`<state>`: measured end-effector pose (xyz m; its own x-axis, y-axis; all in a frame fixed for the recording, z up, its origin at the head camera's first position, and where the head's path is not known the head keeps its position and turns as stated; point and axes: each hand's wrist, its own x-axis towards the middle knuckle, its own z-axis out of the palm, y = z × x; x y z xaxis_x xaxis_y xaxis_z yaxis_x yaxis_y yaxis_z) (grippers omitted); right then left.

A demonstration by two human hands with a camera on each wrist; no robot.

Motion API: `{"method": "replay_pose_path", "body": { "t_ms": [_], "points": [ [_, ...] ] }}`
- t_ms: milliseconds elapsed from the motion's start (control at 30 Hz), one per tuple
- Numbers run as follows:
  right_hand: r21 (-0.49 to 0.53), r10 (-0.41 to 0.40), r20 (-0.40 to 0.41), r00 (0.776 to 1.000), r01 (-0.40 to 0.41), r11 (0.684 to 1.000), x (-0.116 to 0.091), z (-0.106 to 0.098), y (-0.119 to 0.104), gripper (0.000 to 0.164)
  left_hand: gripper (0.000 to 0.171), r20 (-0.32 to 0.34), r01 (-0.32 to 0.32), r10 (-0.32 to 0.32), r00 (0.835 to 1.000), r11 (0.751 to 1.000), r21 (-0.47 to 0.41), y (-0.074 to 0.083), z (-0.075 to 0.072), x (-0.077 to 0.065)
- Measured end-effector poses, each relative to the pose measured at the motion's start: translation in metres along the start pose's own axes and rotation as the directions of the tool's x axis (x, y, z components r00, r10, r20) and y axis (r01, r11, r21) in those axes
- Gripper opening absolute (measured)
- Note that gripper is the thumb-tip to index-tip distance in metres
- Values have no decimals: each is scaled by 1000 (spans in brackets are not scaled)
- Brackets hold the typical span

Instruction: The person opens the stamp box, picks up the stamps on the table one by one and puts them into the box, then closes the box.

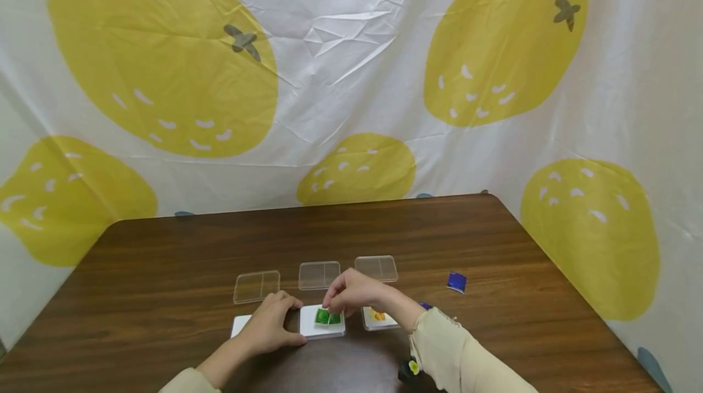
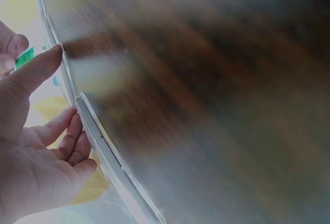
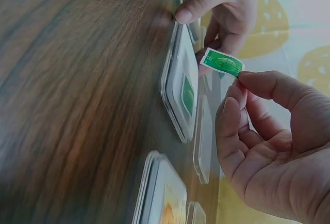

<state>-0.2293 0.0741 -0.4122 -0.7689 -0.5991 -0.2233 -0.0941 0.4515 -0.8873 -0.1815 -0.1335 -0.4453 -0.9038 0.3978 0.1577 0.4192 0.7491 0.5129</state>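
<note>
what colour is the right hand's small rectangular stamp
Green, white-edged stamp; best seen in right wrist view.

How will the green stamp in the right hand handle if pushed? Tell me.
The green stamp is probably very light: the right hand pinches it by just one end. It looks paper-thin, so it likely bends or creases easily. Its flat shape suggests sliding, not rolling, if pushed.

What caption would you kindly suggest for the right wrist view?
Right hand pinches a green stamp above a white case bearing another green stamp.
</note>
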Motion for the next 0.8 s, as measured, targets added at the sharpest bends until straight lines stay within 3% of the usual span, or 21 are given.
{"method": "replay_pose_path", "body": {
  "t_ms": [200, 333, 533, 800],
  "points": [
    [-2, -19, 13, 1000, 19, 1000, 10, 9, -1, 11, 52, 3, -1, 1, 1000, 1000, -4, 0, 0, 0],
    [-87, -69, -19, 997, 67, 994, 12, 13, -2, 8, 52, 12, 9, -9, 1000, 1000, -1, 1, -1, 0],
    [-286, -160, -84, 984, 129, 949, 15, 17, -3, 7, 52, 19, 22, -22, 1000, 1000, -8, 2, -2, 0],
    [-383, -211, -116, 971, 152, 911, 21, 24, 1, 11, 53, 14, 11, -11, 1000, 1000, -7, 1, -1, 0]
  ]
}}
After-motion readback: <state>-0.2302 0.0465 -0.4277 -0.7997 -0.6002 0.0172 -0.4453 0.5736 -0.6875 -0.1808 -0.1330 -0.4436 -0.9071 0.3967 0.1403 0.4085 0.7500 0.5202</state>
